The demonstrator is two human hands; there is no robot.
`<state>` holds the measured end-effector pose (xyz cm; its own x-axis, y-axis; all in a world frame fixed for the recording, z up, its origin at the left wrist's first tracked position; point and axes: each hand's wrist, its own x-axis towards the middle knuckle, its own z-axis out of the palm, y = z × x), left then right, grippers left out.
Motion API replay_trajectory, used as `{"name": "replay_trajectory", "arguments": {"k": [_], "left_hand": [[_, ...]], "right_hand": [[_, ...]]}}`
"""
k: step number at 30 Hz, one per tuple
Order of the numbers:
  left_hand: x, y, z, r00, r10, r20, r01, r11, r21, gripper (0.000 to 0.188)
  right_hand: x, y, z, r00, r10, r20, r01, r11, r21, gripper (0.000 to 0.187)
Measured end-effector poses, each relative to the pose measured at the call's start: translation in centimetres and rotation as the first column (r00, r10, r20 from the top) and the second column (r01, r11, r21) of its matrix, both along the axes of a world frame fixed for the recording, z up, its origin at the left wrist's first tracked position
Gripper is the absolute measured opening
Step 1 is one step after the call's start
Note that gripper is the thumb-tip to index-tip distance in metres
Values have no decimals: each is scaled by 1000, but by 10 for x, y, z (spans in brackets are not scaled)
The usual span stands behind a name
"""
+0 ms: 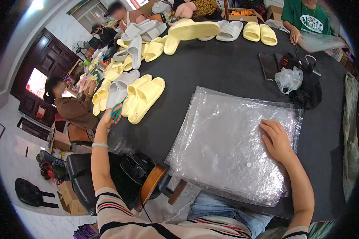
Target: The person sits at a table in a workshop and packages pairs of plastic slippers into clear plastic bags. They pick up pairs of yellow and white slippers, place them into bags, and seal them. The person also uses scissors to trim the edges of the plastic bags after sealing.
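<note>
My left hand (106, 119) reaches to the table's left edge. Its fingers are closed around green-handled scissors (115, 112), whose blades I cannot make out. Just beyond it lie a pair of yellow slippers (145, 97) and a pair of grey slippers (119, 88), with smaller yellow slippers (101, 96) to their left. My right hand (276, 139) rests on a stack of large clear plastic bags (227, 143), palm down with fingers spread. The stack lies flat in front of me, its near edge by my lap.
Across the black table (195, 71), a co-worker's hand (186, 10) is above a blurred yellow slipper (193, 30). Someone in a green shirt (307, 20) handles clear plastic (321, 43). A phone (268, 67) and a small clear bag (289, 79) lie at right. A black chair (81, 175) stands at left.
</note>
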<state>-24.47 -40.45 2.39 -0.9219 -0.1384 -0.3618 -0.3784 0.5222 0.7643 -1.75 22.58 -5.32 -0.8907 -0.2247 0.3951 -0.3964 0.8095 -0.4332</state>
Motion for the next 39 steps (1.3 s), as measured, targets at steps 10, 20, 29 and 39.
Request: {"name": "replay_trajectory", "arguments": {"k": [10, 20, 29, 39], "left_hand": [[-10, 8, -9, 998, -65, 21, 65, 997, -46, 50], [-3, 11, -5, 1000, -11, 3, 11, 1000, -1, 48], [-9, -8, -23, 998, 31, -63, -33, 999, -28, 44], [58, -41, -67, 878, 281, -387, -50, 858, 511, 37]], "right_hand": [[1, 2, -7, 1000, -8, -14, 8, 1000, -19, 37], [3, 4, -8, 1000, -3, -21, 3, 1000, -13, 36], [0, 0, -8, 999, 17, -29, -18, 1000, -24, 36], [1, -11, 6, 995, 2, 100, -6, 999, 43, 37]]}}
